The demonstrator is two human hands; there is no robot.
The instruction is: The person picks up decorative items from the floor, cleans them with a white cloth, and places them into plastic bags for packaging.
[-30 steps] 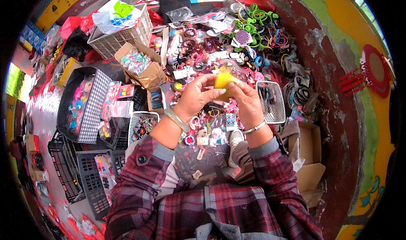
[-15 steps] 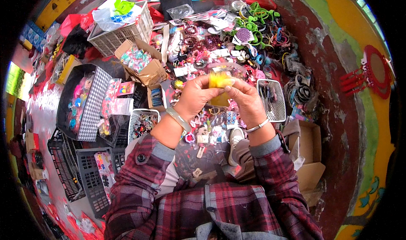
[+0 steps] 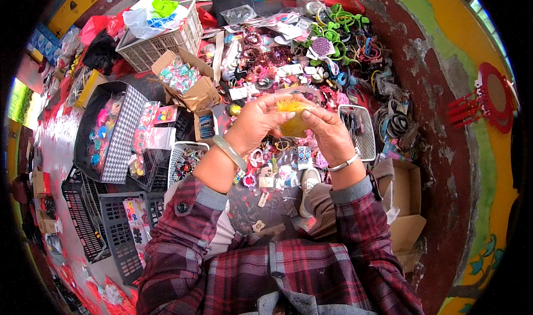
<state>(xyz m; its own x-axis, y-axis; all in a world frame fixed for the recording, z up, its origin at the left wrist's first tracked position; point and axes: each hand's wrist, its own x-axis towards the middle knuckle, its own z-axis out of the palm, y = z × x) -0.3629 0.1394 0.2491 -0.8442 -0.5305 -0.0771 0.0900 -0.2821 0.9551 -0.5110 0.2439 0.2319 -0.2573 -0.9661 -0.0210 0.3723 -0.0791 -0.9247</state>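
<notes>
A fluffy bright-yellow tuft (image 3: 290, 104) is held up in front of me between both hands. My left hand (image 3: 251, 122), a pale bangle at its wrist, pinches it from the left with the thumb across its front. From the right, my right hand (image 3: 330, 132) grips its edge between thumb and fingers. Directly below the tuft shows a flat yellow, see-through-looking piece (image 3: 294, 128); whether it is joined to the tuft I cannot tell. Beneath my hands spreads a dense pile of hair ties, clips and small trinkets (image 3: 272, 65).
White baskets (image 3: 363, 143) flank my hands. Leftward are an open carton of small packets (image 3: 205, 96), a plastic crate (image 3: 191, 34), a houndstooth-sided bin (image 3: 126, 132) and black baskets (image 3: 119, 234). Green bands (image 3: 336, 34) lie at the back; an open cardboard box (image 3: 408, 187) stands right.
My left hand has turned, its fingers now behind the yellow tuft and its thumb in front. The tuft sits slightly lower, and more of the flat yellow piece beneath it shows.
</notes>
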